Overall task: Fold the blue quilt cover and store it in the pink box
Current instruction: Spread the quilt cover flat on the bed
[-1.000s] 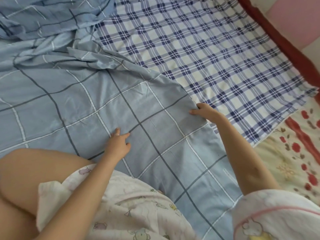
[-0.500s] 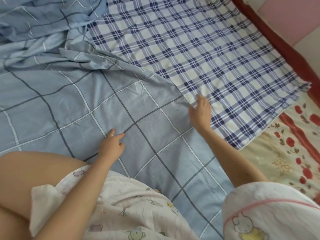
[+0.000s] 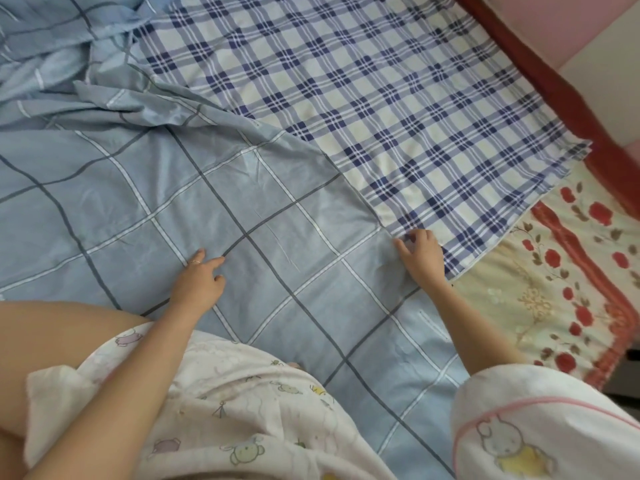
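Mostly flat, the blue quilt cover [image 3: 138, 209] overlaps a plaid sheet [image 3: 346, 98]. My left hand [image 3: 199, 284] presses it with straight fingers; my right hand [image 3: 420, 256] pinches its edge.

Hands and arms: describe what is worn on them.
The left hand wears a thin ring on one finger; its forearm is bare. The right hand shows no ring; above its bare forearm is a white sleeve, edged with pink piping and printed with a rabbit in yellow.

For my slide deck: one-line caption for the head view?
Left hand rests on blue quilt cover; right hand pinches its edge beside plaid sheet.
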